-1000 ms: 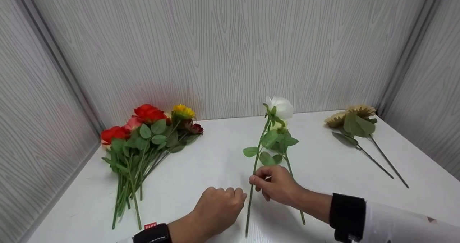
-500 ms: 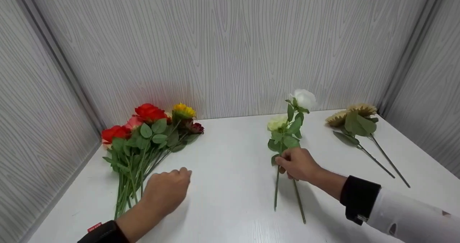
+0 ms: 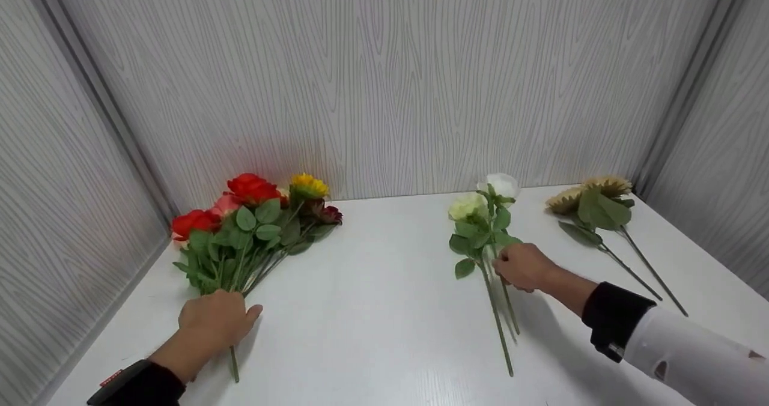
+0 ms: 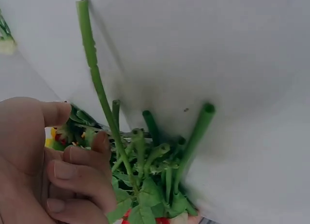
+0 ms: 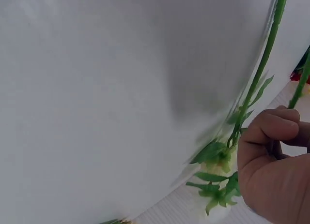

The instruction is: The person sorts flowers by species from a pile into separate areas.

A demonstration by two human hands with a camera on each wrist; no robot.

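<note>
In the head view my right hand (image 3: 522, 268) pinches the stem of a white artificial rose (image 3: 501, 185). The rose lies alongside a pale yellow-green flower (image 3: 468, 206), their leaves overlapping. In the right wrist view, the fingers curl at the end of the held green stem (image 5: 300, 83), part of which they hide. My left hand (image 3: 213, 322) is over the stems of a mixed flower bunch (image 3: 234, 238). Its fingers are loosely bent and the thumb stands apart; in the left wrist view the stems (image 4: 150, 151) run beside the fingers (image 4: 80, 178), not inside them.
The bunch has red roses (image 3: 251, 188), a yellow flower (image 3: 307, 186) and a dark red one (image 3: 330, 215). At the back right lie two beige flowers (image 3: 592, 193) with their stems. Patterned panels (image 3: 384, 81) wall the white table (image 3: 372, 310) at the back and sides.
My right hand has carried the white rose rightward and lowered it beside the pale flower. My left hand has moved left from the middle to the bunch's stems, its thumb now spread.
</note>
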